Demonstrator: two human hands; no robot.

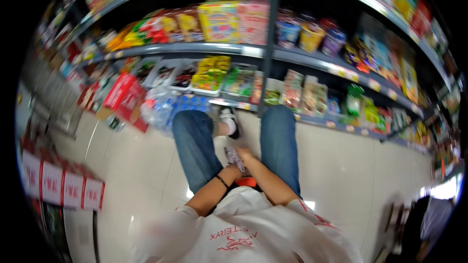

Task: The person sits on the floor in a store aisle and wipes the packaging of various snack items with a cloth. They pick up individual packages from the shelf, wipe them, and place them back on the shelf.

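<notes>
Between my knees, a crumpled greyish-purple cloth (232, 156) is bunched up in both hands. My left hand (236, 168), below a black wristband, is closed at the cloth's lower end. Against the cloth's right side lies my right hand (245, 155), its fingers curled and partly hidden. Blur hides the finer finger detail. Just under my wrists shows an orange-red thing (247, 181) with black around it, whose kind I cannot make out.
Ahead stand shop shelves (209, 48) with snack boxes, cup-shaped packs and bagged goods. Wrapped blue-capped bottles (187, 103) and a red carton (126, 98) are on the floor at left. Red-and-white boxes (72, 189) stack at lower left. A dark upright post (269, 44) divides the shelves.
</notes>
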